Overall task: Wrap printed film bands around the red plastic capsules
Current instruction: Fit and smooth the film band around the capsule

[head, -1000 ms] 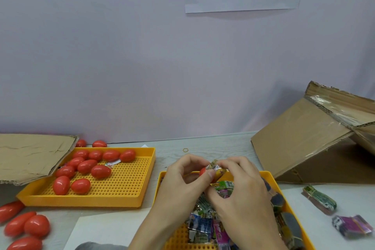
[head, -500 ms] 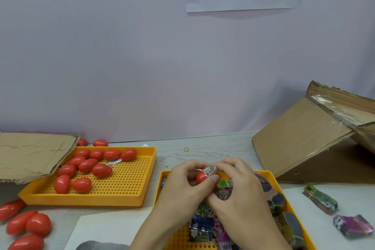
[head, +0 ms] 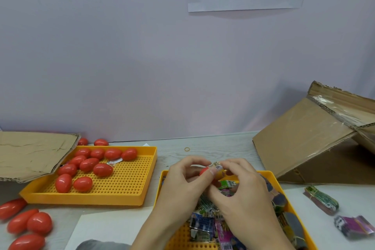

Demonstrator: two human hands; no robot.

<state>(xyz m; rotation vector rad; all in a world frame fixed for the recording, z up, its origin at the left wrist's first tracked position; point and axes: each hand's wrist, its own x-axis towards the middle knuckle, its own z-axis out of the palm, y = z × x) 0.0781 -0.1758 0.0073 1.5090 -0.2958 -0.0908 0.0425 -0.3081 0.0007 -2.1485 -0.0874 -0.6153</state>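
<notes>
Left hand [head: 182,183] pinches a small red plastic egg-shaped capsule [head: 203,171] between thumb and fingers, held above the near yellow perforated plastic tray [head: 272,174]. Right hand [head: 241,186] meets it from the other side, fingertips pinching a printed film band [head: 216,165] that sits partly over the capsule's upper end. Whether the band is fully round the capsule I can't tell, fingers cover most of it

Left to right on the grey table: loose red capsules [head: 26,223] at the near left edge, flattened brown cardboard sheet [head: 34,154], far yellow perforated tray [head: 121,193] with about ten bare capsules plus one stray film scrap [head: 114,161], then the hands, then the near tray piled with printed film bands [head: 205,223], a tilted brown cardboard box [head: 304,138], two bundled film stacks [head: 322,200] on white paper

Risks, as I judge them:
- capsule is smooth and rounded, pinch is small, so it could squirt out and drop into the film pile
- band looks thin and slack, likely to go on skewed or slide off the tapered end if the right-hand grip eases
- pulling too hard could crease or tear the film
</notes>
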